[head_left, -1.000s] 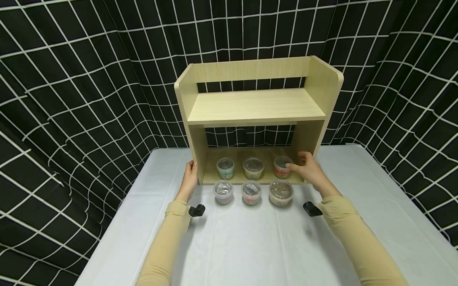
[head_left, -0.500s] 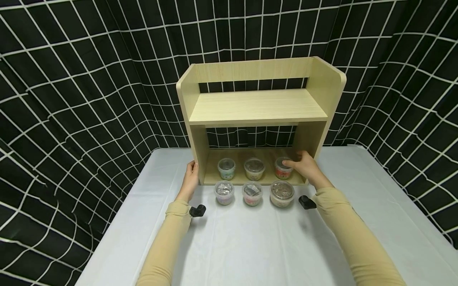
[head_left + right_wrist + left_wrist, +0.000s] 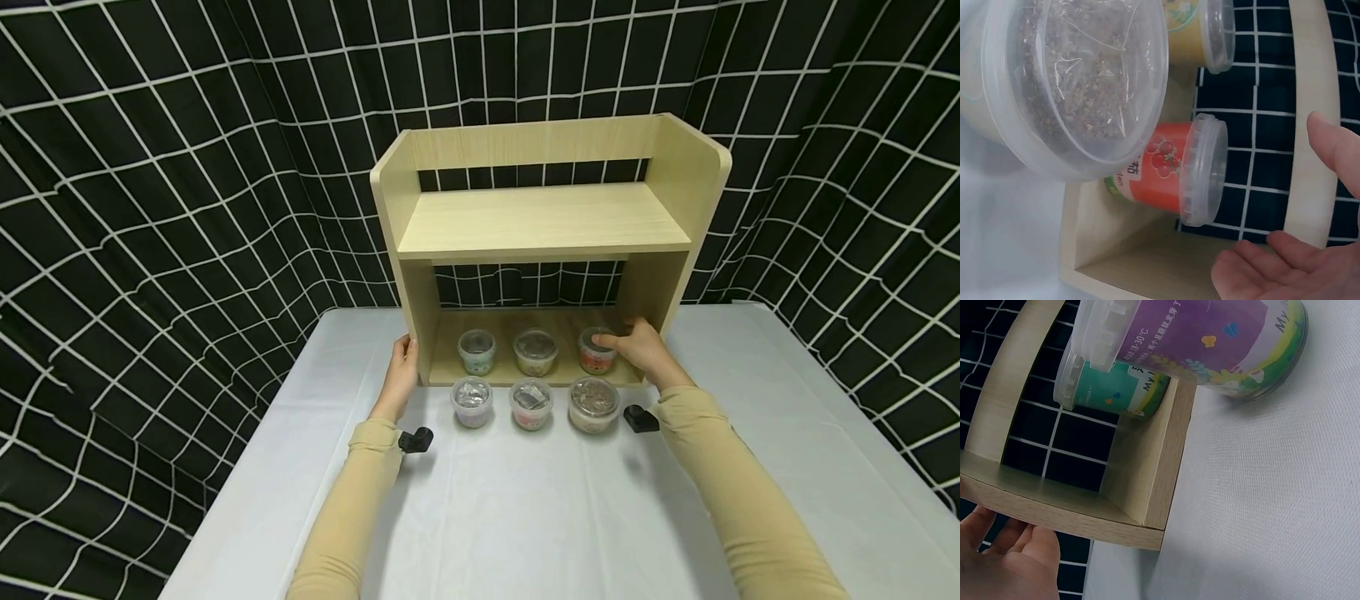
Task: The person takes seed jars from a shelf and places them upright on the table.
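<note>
At the shelf's lower right, my right hand (image 3: 647, 354) is spread with thumb and fingers apart beside a red-labelled tub (image 3: 596, 350) with a clear lid. In the right wrist view a gap shows between that hand (image 3: 1297, 250) and the tub's lid (image 3: 1210, 169). My left hand (image 3: 397, 379) rests against the outside of the left panel of the wooden shelf (image 3: 543, 217). The left wrist view has its fingers (image 3: 1041, 544) lying along that panel. Green (image 3: 477, 352) and yellow (image 3: 536, 352) tubs share the bottom board with the red one.
On the white cloth before the shelf stand a purple tub (image 3: 472, 402), a pink tub (image 3: 531, 404) and a wider clear-lidded tub (image 3: 593, 405). The table (image 3: 525, 517) is covered in white cloth. Black curtains (image 3: 187, 208) with white grid lines surround it.
My right hand has shifted slightly left, bringing its thumb over the edge of the red tub in the head view. The left hand keeps its place on the panel. The tubs have not visibly moved.
</note>
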`<state>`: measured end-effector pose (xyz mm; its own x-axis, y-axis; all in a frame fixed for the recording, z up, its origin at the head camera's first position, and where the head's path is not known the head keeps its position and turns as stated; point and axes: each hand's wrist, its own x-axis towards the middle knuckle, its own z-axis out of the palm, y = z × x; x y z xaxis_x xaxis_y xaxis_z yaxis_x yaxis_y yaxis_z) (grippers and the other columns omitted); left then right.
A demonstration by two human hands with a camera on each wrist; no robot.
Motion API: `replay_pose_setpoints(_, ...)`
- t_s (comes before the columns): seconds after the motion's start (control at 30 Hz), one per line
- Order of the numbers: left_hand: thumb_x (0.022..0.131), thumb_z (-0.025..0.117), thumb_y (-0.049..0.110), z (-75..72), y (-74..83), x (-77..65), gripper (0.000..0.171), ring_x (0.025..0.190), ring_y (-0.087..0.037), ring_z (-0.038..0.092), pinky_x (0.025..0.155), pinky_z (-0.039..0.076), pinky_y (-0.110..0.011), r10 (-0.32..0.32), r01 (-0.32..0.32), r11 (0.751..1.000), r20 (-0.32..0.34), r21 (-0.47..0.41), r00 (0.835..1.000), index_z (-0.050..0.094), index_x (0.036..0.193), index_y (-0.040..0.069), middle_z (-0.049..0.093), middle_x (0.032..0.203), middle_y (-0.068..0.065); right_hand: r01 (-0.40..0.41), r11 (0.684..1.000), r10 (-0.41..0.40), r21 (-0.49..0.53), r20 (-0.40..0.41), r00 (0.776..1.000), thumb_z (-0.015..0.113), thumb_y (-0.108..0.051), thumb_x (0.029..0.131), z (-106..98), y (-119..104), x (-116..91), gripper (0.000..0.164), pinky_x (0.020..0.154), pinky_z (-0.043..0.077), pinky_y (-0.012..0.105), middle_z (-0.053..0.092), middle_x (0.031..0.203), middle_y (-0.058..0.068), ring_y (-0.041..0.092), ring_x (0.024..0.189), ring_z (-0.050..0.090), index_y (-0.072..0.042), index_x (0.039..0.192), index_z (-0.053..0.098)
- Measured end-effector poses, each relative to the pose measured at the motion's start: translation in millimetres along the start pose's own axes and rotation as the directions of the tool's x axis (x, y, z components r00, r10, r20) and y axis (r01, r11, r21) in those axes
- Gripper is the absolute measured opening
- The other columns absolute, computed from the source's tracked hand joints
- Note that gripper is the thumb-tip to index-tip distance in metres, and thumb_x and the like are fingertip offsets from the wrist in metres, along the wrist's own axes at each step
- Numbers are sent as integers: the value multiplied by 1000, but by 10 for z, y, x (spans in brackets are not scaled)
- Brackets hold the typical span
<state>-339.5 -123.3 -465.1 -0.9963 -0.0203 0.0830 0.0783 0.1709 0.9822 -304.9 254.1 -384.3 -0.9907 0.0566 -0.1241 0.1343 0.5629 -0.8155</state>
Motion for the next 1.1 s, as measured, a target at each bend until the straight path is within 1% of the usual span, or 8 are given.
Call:
replay_pose_setpoints(0.23, 102, 29, 35, -7, 0, -4, 52, 133, -30, 22, 106, 22, -44, 3, -3, 1000, 5, -16, 1000, 23, 143, 4, 26, 144, -17, -3, 1000, 3, 14, 0, 1000, 63, -28, 88, 28, 53, 41, 86, 105, 22, 52, 17, 141, 37, 48, 129, 19, 17, 139, 12)
replay_pose_setpoints(0.4, 103, 29, 33, -5, -7, 1, 50, 132, -30, 24, 106, 22, -45, 9, -9, 1000, 2, -24, 1000, 24, 142, 3, 28, 143, -17, -12, 999, 12, 41, -4, 1000, 66, -29, 86, 58, 85, 68, 88, 106, 20, 50, 17, 141, 37, 47, 130, 19, 19, 137, 12)
replay_pose_setpoints(0.67, 103, 30, 34, 8, -22, -2, 49, 131, -30, 25, 106, 22, -45, 9, -10, 1000, -7, -23, 1000, 26, 141, 3, 29, 142, -17, -20, 995, 21, 101, -12, 1000, 69, -26, 84, 120, 210, 118, 94, 107, 18, 49, 13, 142, 37, 46, 131, 15, 20, 137, 7)
replay_pose_setpoints(0.93, 102, 30, 36, 2, -27, -10, 50, 132, -29, 24, 106, 22, -45, 2, -2, 1000, -6, -12, 1000, 26, 141, 5, 29, 144, -15, -42, 997, 41, 57, 14, 999, 68, -27, 82, 151, 238, 135, 95, 106, 20, 49, 13, 142, 38, 45, 130, 18, 23, 135, 7)
replay_pose_setpoints(1.1, 102, 30, 37, -6, -25, -6, 52, 132, -29, 24, 106, 23, -46, 2, -2, 1000, 2, -4, 1000, 26, 142, 5, 28, 144, -15, -60, 998, 59, 28, 20, 998, 69, -28, 82, 149, 242, 165, 98, 107, 17, 49, 9, 142, 39, 47, 130, 15, 23, 135, 4)
